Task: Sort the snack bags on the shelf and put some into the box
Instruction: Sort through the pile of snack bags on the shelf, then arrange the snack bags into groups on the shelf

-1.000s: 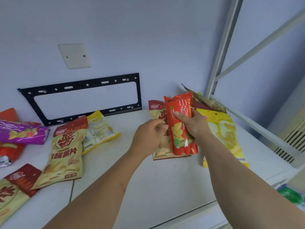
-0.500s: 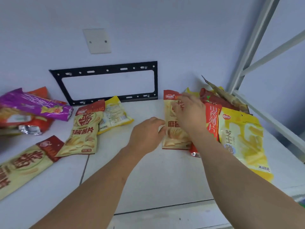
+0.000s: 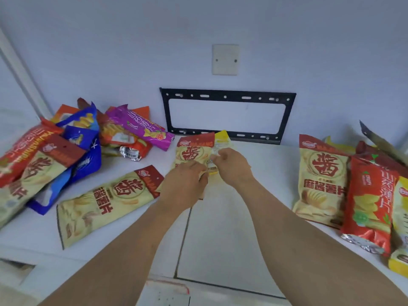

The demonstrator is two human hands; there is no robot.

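Snack bags lie on a white shelf (image 3: 223,239). In the middle, a beige chip bag with a red top (image 3: 191,151) overlaps a yellow bag (image 3: 223,139). My left hand (image 3: 184,186) is curled on the beige bag's lower part. My right hand (image 3: 233,166) pinches the yellow bag beside it. A second beige bag (image 3: 106,200) lies slanted to the left. On the right sit a third beige bag (image 3: 320,180), a red bag (image 3: 368,206) and another yellow bag (image 3: 400,217). No box shows clearly.
A heap at the far left holds a purple bag (image 3: 141,129), blue bags (image 3: 85,151) and red ones. A black metal bracket (image 3: 227,94) and a blank wall plate (image 3: 225,59) are on the wall behind. A white object with a red edge (image 3: 167,291) sits below the shelf front.
My right hand has let go of the red bag, which now lies on the right-hand pile. Both hands have moved left to the beige and yellow bags, and my view has swung left.
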